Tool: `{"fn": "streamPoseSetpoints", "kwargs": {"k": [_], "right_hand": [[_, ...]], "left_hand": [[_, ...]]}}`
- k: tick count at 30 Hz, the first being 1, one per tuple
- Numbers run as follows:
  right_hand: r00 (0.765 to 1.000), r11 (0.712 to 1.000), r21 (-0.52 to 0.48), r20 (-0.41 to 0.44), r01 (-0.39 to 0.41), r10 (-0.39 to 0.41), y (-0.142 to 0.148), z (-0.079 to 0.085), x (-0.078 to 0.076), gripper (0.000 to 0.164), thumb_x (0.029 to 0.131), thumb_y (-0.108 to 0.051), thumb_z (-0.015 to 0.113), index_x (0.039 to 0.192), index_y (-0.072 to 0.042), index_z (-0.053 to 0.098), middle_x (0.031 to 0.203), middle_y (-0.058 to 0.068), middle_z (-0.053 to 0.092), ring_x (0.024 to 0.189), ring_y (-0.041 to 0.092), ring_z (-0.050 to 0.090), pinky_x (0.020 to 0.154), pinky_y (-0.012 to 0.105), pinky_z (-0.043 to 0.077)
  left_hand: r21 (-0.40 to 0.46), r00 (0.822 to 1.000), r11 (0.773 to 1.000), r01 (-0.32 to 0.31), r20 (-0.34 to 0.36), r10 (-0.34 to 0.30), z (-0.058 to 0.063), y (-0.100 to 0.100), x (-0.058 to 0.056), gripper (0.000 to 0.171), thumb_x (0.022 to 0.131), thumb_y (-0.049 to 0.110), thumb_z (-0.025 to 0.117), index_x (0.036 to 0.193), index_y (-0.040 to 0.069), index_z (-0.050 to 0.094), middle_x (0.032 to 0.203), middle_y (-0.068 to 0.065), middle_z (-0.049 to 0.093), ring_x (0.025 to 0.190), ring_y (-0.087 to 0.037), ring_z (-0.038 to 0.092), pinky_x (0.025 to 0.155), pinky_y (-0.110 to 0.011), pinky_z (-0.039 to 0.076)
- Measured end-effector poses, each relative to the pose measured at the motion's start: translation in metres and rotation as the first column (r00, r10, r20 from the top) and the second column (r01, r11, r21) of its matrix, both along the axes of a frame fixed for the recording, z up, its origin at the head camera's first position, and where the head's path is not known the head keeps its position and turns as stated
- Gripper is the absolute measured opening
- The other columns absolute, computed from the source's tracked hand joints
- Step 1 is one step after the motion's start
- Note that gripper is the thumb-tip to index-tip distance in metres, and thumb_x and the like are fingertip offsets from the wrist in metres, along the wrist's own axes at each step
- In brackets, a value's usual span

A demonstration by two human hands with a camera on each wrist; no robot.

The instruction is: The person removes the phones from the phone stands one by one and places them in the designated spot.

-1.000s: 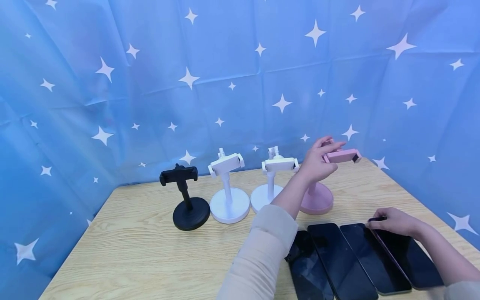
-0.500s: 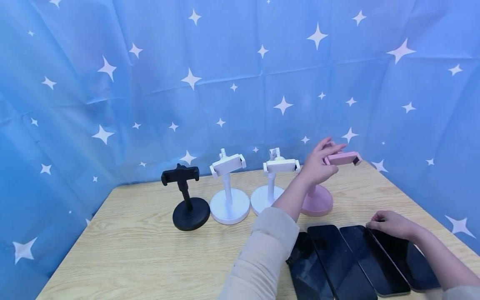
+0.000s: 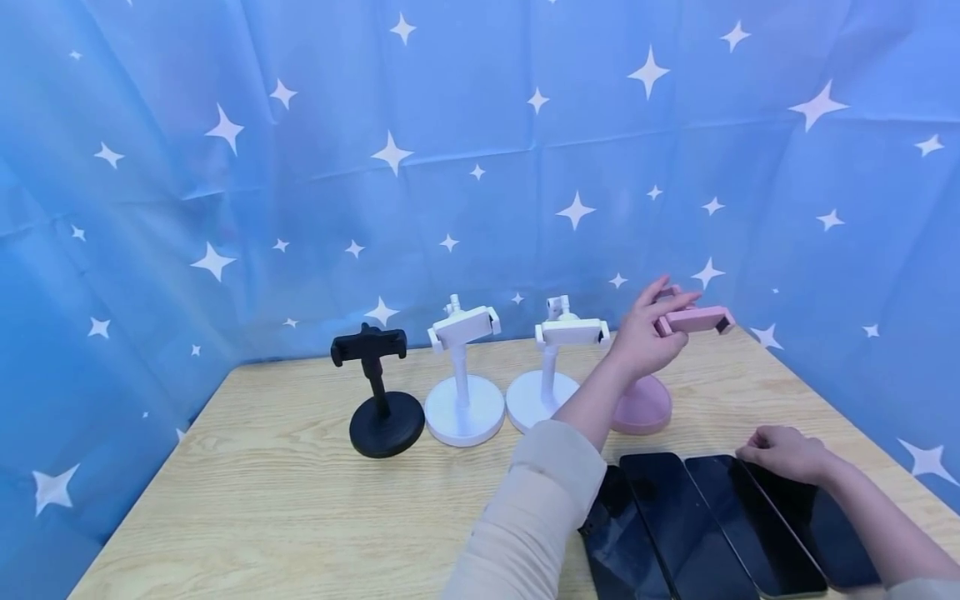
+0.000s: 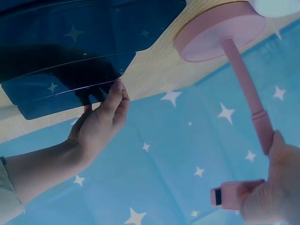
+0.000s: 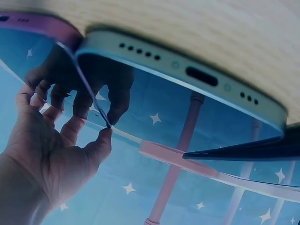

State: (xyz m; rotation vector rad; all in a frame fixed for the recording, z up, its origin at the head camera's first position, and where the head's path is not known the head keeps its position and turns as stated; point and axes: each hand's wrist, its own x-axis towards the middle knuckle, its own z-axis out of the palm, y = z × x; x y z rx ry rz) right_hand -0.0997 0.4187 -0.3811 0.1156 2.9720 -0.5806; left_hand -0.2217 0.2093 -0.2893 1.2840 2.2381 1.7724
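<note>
At the back right, my left hand [image 3: 647,335] grips the clamp end of a pink phone stand [image 3: 643,407]; its pole [image 4: 243,77] and round base stand on the table in the left wrist view. My right hand [image 3: 791,454] is at the far end of the rightmost smartphone [image 3: 832,529], which lies screen up. In the right wrist view the thumb touches one corner of that pink-edged phone [image 5: 56,29] and the fingers reach along its far edge. Against its left side lies another dark phone [image 3: 757,525] with a pale green frame [image 5: 173,72].
Two more dark phones, one in the middle [image 3: 682,525] and one at the left [image 3: 622,533], lie alongside. Left of the pink stand are two white phone stands [image 3: 465,408] and a black one [image 3: 386,423]. A starry blue curtain [image 3: 480,208] hangs behind the wooden table [image 3: 300,508].
A dark end between the right hand's fingers has dropped from view, and that hand has lowered slightly onto the rightmost phone. The left hand keeps its grip on the pink stand. The view shifts slightly.
</note>
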Motion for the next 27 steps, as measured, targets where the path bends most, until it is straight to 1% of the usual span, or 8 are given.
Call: {"fn": "streamPoseSetpoints", "kwargs": {"k": [4,11,16,18,19,21,24,27], "right_hand": [[1.000,0.999,0.031,-0.002,0.014,-0.014,-0.002,-0.001,0.000,0.023,0.090,-0.026,0.051,0.076,-0.007,0.052,0.066,-0.001,0.042,0.062,0.015,0.038,0.062,0.037,0.025],[1.000,0.998,0.057,-0.009,0.023,-0.023,-0.003,-0.001,-0.002,0.024,0.089,-0.027,0.050,0.074,-0.008,0.050,0.065,-0.001,0.042,0.063,0.016,0.038,0.063,0.039,0.023],[0.999,0.998,0.067,-0.030,0.012,-0.010,-0.004,-0.001,-0.003,0.022,0.088,-0.024,0.052,0.076,-0.006,0.052,0.065,-0.001,0.043,0.062,0.016,0.039,0.060,0.037,0.025],[0.998,0.996,0.084,-0.063,0.001,0.004,-0.006,0.000,-0.004,0.021,0.088,-0.021,0.053,0.077,-0.004,0.054,0.065,-0.001,0.045,0.061,0.015,0.040,0.058,0.035,0.027],[0.996,0.995,0.101,-0.087,-0.005,0.013,-0.008,0.000,-0.005,0.020,0.087,-0.020,0.054,0.077,-0.003,0.054,0.065,-0.001,0.046,0.060,0.015,0.041,0.057,0.035,0.029],[0.989,0.991,0.134,-0.143,-0.019,0.038,-0.015,0.004,-0.007,0.018,0.085,-0.017,0.056,0.078,-0.001,0.056,0.065,0.000,0.049,0.060,0.015,0.043,0.055,0.035,0.033],[0.972,0.985,0.168,-0.221,-0.041,0.078,-0.033,0.013,-0.011,0.017,0.083,-0.014,0.059,0.077,0.001,0.057,0.068,0.003,0.055,0.062,0.019,0.049,0.056,0.040,0.040],[0.955,0.986,0.141,-0.266,-0.093,0.128,-0.061,0.025,-0.015,0.015,0.082,-0.012,0.061,0.079,0.003,0.058,0.074,0.008,0.059,0.068,0.023,0.053,0.060,0.042,0.046]], "left_hand": [[-0.005,0.999,1.000,-0.015,-0.052,0.014,-0.001,-0.001,0.001,0.047,0.083,0.004,0.057,0.126,0.021,0.057,0.149,0.011,0.021,0.130,-0.009,0.034,0.093,-0.015,0.035],[0.012,0.988,0.997,-0.071,-0.138,0.072,-0.007,0.002,-0.001,0.045,0.082,0.004,0.058,0.126,0.018,0.057,0.148,0.005,0.025,0.130,-0.009,0.033,0.094,-0.012,0.033],[-0.019,0.975,0.993,-0.116,-0.192,0.111,-0.017,-0.009,0.006,0.056,0.084,0.007,0.057,0.137,0.019,0.043,0.148,0.004,0.027,0.131,-0.010,0.032,0.095,-0.015,0.035],[-0.069,0.973,0.989,-0.131,-0.200,0.114,-0.023,-0.017,0.009,0.061,0.084,0.009,0.057,0.141,0.021,0.036,0.147,0.002,0.028,0.130,-0.011,0.033,0.096,-0.019,0.035],[-0.106,0.973,0.985,-0.137,-0.200,0.114,-0.027,-0.023,0.011,0.064,0.084,0.011,0.057,0.142,0.022,0.033,0.146,0.002,0.030,0.127,-0.012,0.037,0.094,-0.019,0.037],[-0.192,0.977,0.971,-0.141,-0.187,0.104,-0.034,-0.035,0.013,0.063,0.084,0.013,0.058,0.142,0.021,0.033,0.142,0.000,0.036,0.123,-0.012,0.042,0.094,-0.020,0.038],[-0.329,0.978,0.934,-0.138,-0.196,0.075,-0.042,-0.056,0.014,0.057,0.084,0.016,0.057,0.138,0.015,0.040,0.137,-0.001,0.043,0.119,-0.011,0.047,0.092,-0.018,0.039],[-0.451,0.975,0.885,-0.117,-0.223,0.015,-0.043,-0.081,0.017,0.050,0.086,0.019,0.056,0.134,0.008,0.046,0.133,-0.004,0.048,0.121,-0.012,0.045,0.095,-0.018,0.038]]}}
